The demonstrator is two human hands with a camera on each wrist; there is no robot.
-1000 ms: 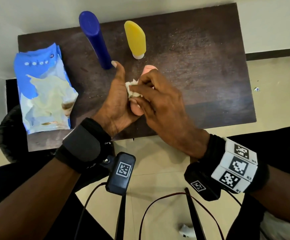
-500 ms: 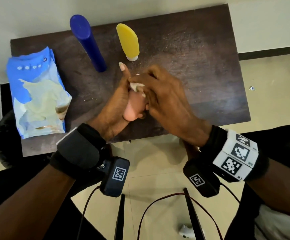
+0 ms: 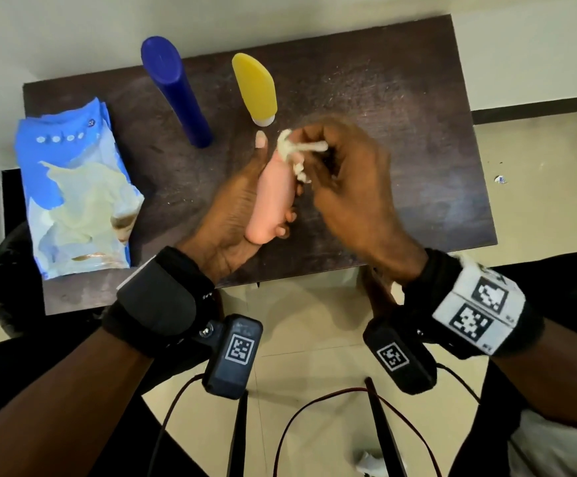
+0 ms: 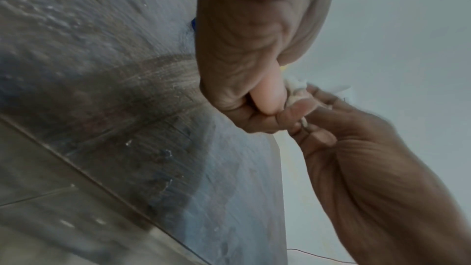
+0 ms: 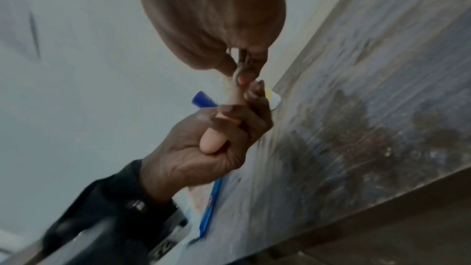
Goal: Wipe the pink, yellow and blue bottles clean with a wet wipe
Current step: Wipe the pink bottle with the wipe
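My left hand grips the pink bottle above the dark table, its top end pointing away from me. My right hand pinches a crumpled white wet wipe against that top end. In the left wrist view the pink bottle shows between my curled fingers, with the wipe beside it. The right wrist view shows the pink bottle in my left fist. The blue bottle and yellow bottle stand upright at the back of the table.
A blue and white wet wipe pack lies on the table's left side. The table's right half is bare wood. Cables hang over the tiled floor in front of the table edge.
My right hand slid the wipe from the middle of the pink bottle up to its top end. More of the bottle's body now shows in my left hand.
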